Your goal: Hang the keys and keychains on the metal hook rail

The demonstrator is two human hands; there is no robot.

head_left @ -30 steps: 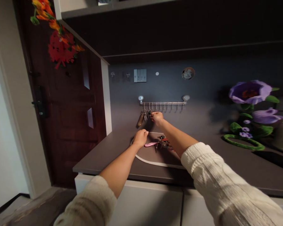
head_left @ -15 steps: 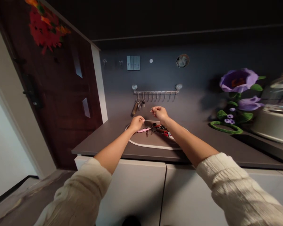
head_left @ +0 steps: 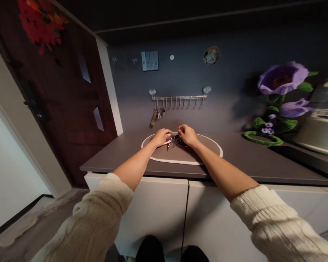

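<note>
Both my hands are low over an oval mat [head_left: 177, 160] with a white rim, which lies on the dark counter. My left hand [head_left: 161, 137] is at the left side of a small heap of keys [head_left: 174, 141], its fingers stretched toward the right. From the right, my right hand [head_left: 188, 135] reaches over the same heap with loosely bent fingers. It covers part of the keys, and I see nothing held in it. A pink strip [head_left: 166, 142] sticks out beside my left fingers, with a small metal key ring piece [head_left: 168, 147] below it.
Behind the mat a clear hook rail [head_left: 180, 97] on the wall carries two key bunches [head_left: 157, 113] at its left end. Purple knitted flowers [head_left: 284, 82] and a pale domed appliance [head_left: 319, 127] stand at the right. A dark red door [head_left: 71, 102] is at the left.
Both hands have come down onto the keys, the right one from a raised pinch near the wall. The view has tilted downward, so my feet now show below.
</note>
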